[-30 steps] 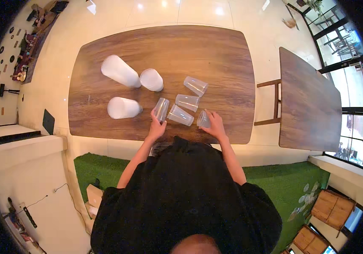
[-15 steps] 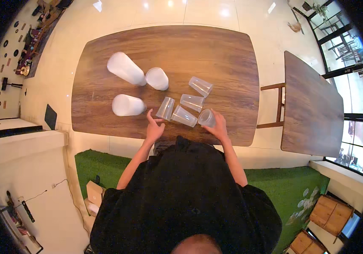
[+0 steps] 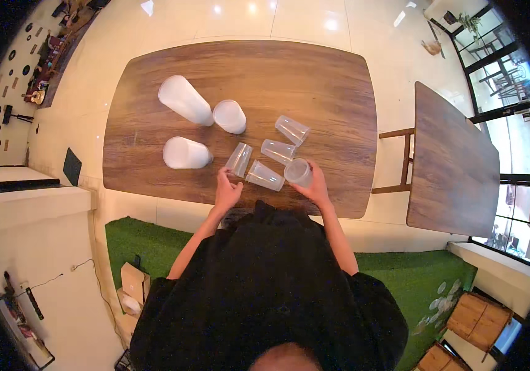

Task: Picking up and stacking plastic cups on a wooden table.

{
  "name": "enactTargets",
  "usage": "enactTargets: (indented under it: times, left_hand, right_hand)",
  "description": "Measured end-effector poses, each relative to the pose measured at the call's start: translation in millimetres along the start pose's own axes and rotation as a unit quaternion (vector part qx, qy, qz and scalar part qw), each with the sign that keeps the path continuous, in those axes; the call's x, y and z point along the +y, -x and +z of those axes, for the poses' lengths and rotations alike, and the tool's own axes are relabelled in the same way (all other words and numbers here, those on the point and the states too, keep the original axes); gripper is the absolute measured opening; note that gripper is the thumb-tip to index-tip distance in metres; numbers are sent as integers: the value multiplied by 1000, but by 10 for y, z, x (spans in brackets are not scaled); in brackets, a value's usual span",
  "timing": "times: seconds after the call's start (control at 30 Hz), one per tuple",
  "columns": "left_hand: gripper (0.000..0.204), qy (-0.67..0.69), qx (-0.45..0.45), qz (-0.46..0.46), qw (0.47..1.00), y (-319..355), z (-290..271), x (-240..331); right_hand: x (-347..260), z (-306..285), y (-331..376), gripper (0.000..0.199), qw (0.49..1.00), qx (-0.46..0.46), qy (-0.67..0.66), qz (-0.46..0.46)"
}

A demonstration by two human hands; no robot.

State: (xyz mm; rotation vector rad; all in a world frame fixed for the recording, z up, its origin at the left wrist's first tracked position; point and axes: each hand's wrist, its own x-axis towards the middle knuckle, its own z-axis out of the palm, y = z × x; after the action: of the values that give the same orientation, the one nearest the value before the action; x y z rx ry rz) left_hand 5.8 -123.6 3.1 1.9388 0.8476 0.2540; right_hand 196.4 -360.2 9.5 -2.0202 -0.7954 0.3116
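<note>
The right hand [image 3: 315, 188] grasps a clear plastic cup [image 3: 297, 172] at the near edge of the wooden surface [image 3: 314, 86]. The cup is transparent and tapered, its open mouth facing up toward the camera. The left hand [image 3: 226, 193], fingers loosely open, touches a second clear cup [image 3: 239, 159] lying with its long axis running near to far.

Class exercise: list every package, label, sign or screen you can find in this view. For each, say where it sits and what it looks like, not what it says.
Cardboard box: on the green mat lower left, brown, boxy.
Dark panel: upright left of the wooden table, flat, black; whether it is a screen is unclear.
No labels visible on the cups.
</note>
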Motion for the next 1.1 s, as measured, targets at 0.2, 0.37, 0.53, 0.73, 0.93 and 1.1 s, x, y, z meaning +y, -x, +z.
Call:
enactTargets:
  times: [0.2, 0.37, 0.53, 0.73, 0.93, 1.1]
  left_hand:
    - [45, -44, -37, 16, 998, 40, 79, 124]
    - [46, -68, -46, -2, 997, 77, 111, 190]
    - [47, -58, -46, -2, 997, 96, 109, 150]
    - [47, -59, -15, 33, 998, 151, 100, 84]
    - [35, -97, -97, -2, 991, 132, 58, 377]
    - [34, -103, -58, 121, 986, -159, 183, 454]
  right_hand:
    - [70, 47, -1, 83, 999, -12, -42, 19]
    - [133, 80, 38, 84, 999, 3, -46, 14]
    - [82, 31, 48, 81, 998, 9, -60, 11]
    - [-11, -11, 39, 78, 997, 8, -80, 15]
    - [54, -2, 68, 79, 999, -17, -31, 18]
    - [106, -21, 105, 77, 999, -1, -33, 28]
